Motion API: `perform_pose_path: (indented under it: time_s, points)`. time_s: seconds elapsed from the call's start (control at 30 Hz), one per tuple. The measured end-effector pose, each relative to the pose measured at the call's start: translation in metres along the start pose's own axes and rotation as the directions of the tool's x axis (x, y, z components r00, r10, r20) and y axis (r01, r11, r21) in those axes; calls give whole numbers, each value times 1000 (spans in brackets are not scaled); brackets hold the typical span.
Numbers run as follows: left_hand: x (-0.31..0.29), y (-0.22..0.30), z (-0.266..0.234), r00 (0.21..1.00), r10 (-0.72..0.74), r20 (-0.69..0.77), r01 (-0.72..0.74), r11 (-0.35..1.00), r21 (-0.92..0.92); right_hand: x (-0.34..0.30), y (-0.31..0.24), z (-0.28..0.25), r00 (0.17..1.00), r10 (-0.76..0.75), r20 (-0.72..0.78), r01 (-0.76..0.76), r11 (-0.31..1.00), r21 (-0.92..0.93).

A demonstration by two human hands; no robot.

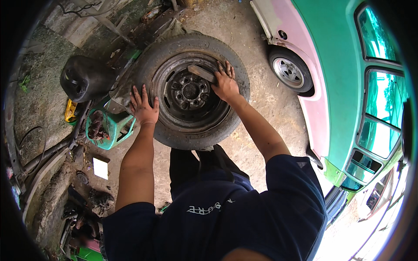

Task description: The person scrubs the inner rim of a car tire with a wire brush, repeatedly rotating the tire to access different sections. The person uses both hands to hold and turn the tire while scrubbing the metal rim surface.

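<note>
A worn black tire (pixel 183 45) on a rusty steel wheel rim (pixel 167 114) lies flat in front of my body, its hub hole and bolt holes facing up. My left hand (pixel 144 108) rests on the left sidewall with its fingers spread and nothing in it. On the right side of the wheel, my right hand (pixel 226 83) grips one end of a flat, grey-brown bar (pixel 201 73) that looks like wood. The bar's other end reaches over the rim. Fingertips of the right hand extend to the tire's sidewall, and both hands are smudged dark.
Left of the tire are a black plastic container (pixel 85 78) and a green plastic stool (pixel 106 138) with a dark cloth (pixel 96 125) on it. A green and pink vehicle (pixel 328 74) stands on the right. Metal parts and clutter lie at the lower left.
</note>
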State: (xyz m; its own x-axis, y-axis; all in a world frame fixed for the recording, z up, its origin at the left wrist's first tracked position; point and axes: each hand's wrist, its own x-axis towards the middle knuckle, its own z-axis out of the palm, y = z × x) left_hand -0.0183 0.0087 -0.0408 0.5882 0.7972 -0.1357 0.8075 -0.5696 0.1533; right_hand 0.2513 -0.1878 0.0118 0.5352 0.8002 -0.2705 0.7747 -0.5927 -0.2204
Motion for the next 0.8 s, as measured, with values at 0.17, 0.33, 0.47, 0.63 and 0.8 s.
perform_pose_path:
  time_s: [0.17,0.33,0.47,0.63,0.8]
  points:
    - [0,1,-1,1000,-9,23,9,1000,1,3,-2,-1,1000,2,16,-2,1000,-22]
    - [0,2,-3,999,-17,41,17,1000,-3,6,-2,-3,1000,2,28,-1,1000,-29]
    - [0,3,-5,999,-22,50,22,1000,-2,5,-1,-3,999,-4,35,5,999,-33]
    - [0,4,-6,996,-36,82,31,997,64,4,0,-3,999,-6,43,7,999,-32]
    - [1,4,-7,995,-41,96,35,997,66,3,1,-5,997,-4,76,9,998,-69]
